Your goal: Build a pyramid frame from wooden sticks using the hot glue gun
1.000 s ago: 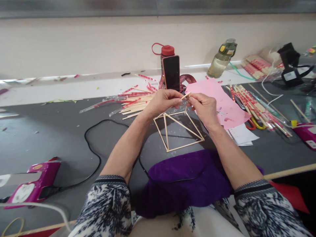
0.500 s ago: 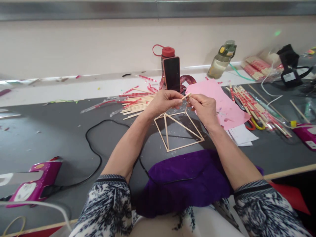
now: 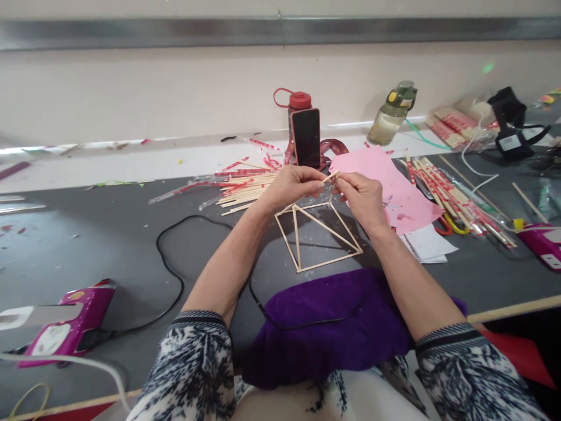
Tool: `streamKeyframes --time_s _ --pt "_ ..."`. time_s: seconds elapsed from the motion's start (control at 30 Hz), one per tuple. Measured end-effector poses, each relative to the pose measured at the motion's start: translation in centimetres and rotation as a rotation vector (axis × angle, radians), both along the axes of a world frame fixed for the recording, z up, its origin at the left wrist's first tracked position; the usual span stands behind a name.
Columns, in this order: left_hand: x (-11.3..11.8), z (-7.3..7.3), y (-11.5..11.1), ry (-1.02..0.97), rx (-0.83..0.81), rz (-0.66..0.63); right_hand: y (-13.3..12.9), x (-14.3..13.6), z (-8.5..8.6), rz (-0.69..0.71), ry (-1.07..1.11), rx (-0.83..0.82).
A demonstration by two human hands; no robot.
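Observation:
My left hand [image 3: 302, 182] pinches a light wooden stick [image 3: 331, 176], its end poking out past the fingertips. At that end, my right hand [image 3: 360, 196] has thumb and finger pressed together, touching the stick; the exact contact is hidden behind the fingers. Below both hands a frame of wooden sticks [image 3: 328, 263] rests on the dark grey table [image 3: 210, 280]. It has a four-sided base, with slanting sticks meeting at a raised point near my left wrist. Another short stick rises from its far corner toward my right fingertips.
Behind my left hand lie loose chopsticks [image 3: 245, 190] and torn wrappers. A phone [image 3: 305, 137] leans on a red-capped bottle [image 3: 300, 100]. Pink paper [image 3: 377, 166], scissors [image 3: 458, 225] and wrapped chopsticks [image 3: 460, 199] are right. Purple cloth [image 3: 333, 327] lies in front; a black cable [image 3: 179, 280] crosses left.
The camera view has tilted slightly, so the scene sits a little lower. Both hands keep nearly the same hold at the stick, and the frame stays in place on the table.

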State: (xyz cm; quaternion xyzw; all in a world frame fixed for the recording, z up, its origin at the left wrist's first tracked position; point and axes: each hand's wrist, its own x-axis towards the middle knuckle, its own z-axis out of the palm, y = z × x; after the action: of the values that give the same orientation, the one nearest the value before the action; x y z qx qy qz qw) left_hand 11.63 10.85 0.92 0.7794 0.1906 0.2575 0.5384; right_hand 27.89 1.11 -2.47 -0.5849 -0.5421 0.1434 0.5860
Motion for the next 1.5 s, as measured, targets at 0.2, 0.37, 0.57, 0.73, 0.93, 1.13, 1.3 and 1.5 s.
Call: streamKeyframes --time_s 0.2,0.37,0.57,0.73,0.93,1.13,1.3,1.5 --pt "-0.2 -0.2 0.2 -0.004 0.004 -0.042 -0.2 0.0 -0.1 -0.032 -0.049 -0.018" --pt "-0.5 -0.2 0.6 0.009 0.014 -0.050 -0.2 0.0 -0.2 -0.040 -0.048 -0.011" --pt "-0.8 0.2 0.6 0.033 0.017 0.056 -0.5 0.2 -0.4 -0.053 -0.054 -0.025" --pt "-1.0 0.0 0.8 0.005 0.028 0.081 -0.7 0.4 -0.6 -0.052 -0.045 -0.027" --pt "-1.3 0.2 1.0 0.018 0.030 0.060 -0.7 0.5 -0.8 -0.054 -0.031 -0.025" --pt "-1.5 0.8 1.7 -0.131 0.020 0.280 -1.1 0.9 -0.6 -0.109 0.023 0.009" --pt "-3.1 2.1 2.7 -0.351 0.025 0.649 -1.7 1.0 0.8 -0.185 0.126 0.076" --pt "-4.9 4.1 1.8 -0.311 0.006 0.673 -2.6 0.5 2.8 -0.157 0.100 0.087"
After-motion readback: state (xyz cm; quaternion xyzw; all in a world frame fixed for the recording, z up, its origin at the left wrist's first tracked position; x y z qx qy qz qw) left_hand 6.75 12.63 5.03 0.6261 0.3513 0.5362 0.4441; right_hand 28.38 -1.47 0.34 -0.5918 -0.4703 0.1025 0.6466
